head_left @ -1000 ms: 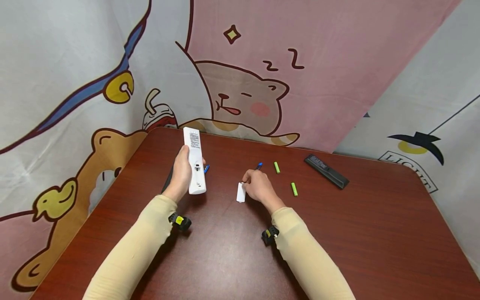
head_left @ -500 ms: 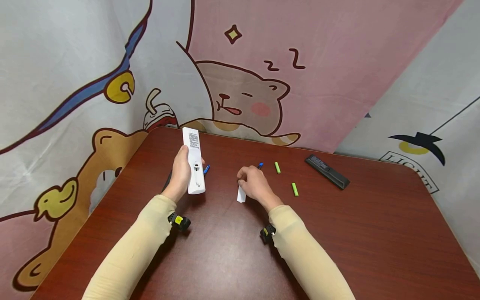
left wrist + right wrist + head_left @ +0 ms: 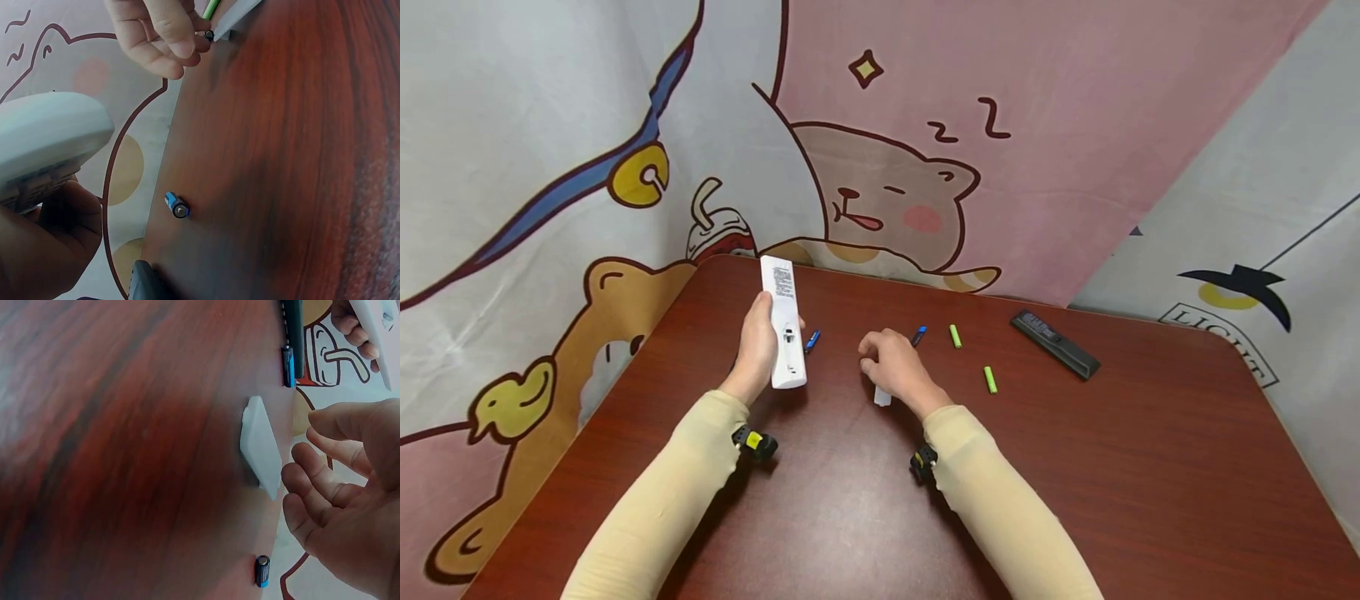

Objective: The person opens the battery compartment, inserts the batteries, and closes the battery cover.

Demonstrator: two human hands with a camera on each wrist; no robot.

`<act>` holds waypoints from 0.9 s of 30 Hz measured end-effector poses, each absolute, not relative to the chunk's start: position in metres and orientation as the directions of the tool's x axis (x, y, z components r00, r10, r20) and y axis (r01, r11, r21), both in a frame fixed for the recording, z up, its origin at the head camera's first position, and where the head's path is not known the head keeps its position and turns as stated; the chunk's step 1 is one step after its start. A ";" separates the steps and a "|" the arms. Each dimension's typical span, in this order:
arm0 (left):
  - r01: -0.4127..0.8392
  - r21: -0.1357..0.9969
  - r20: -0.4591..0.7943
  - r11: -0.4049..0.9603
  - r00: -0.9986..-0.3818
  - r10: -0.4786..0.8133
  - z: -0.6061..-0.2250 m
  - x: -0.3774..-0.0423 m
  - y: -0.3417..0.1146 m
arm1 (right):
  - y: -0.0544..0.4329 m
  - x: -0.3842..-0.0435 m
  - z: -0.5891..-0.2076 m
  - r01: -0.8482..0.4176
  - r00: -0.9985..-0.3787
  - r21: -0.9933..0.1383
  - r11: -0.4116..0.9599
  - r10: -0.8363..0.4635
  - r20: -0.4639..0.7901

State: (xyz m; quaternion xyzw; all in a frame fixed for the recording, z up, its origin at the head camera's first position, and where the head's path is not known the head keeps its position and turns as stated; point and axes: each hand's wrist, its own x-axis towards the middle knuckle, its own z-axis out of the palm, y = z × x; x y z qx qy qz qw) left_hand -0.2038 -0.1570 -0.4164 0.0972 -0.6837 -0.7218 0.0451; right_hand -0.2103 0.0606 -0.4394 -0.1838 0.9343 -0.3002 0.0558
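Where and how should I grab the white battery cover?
Probably pinch the white battery cover by its two long edges, coming from above, where the right hand hovers: it's a thin, narrow strip lying on the table, so its flat face offers little grip.

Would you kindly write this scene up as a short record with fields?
Left hand: holds white remote, battery bay uncovered
Right hand: over white cover, gripping nothing
White cover: on the reddish-brown table
Blue batteries: two, one near each hand
Green batteries: two, right of the right hand
Black device: farthest right on the table
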 end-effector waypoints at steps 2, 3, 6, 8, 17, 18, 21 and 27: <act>-0.066 0.996 -0.077 -0.061 -0.978 -0.196 -0.417 -0.204 -0.157 | 0.058 -0.211 -0.439 -0.322 -0.922 -0.571 0.756 -0.386 0.008; -0.065 0.996 -0.076 -0.059 -0.978 -0.196 -0.418 -0.205 -0.158 | 0.056 -0.211 -0.440 -0.331 -0.920 -0.564 0.757 -0.393 0.014; -0.069 0.996 -0.079 -0.059 -0.977 -0.196 -0.419 -0.205 -0.159 | 0.052 -0.211 -0.439 -0.348 -0.911 -0.554 0.756 -0.412 0.009; -0.072 0.996 -0.081 -0.049 -0.977 -0.199 -0.420 -0.205 -0.161 | 0.050 -0.211 -0.439 -0.361 -0.903 -0.554 0.751 -0.429 0.006; -0.077 0.997 -0.081 -0.027 -0.974 -0.212 -0.422 -0.205 -0.166 | 0.041 -0.211 -0.438 -0.392 -0.884 -0.539 0.745 -0.467 -0.002; -0.081 0.996 -0.084 -0.024 -0.974 -0.212 -0.422 -0.205 -0.166 | 0.039 -0.211 -0.438 -0.393 -0.882 -0.540 0.744 -0.471 -0.007; -0.087 0.996 -0.088 -0.014 -0.974 -0.210 -0.424 -0.205 -0.167 | 0.034 -0.212 -0.440 -0.417 -0.870 -0.535 0.735 -0.493 0.001; -0.091 0.996 -0.091 -0.012 -0.974 -0.208 -0.427 -0.205 -0.166 | 0.022 -0.216 -0.444 -0.474 -0.845 -0.524 0.708 -0.534 0.043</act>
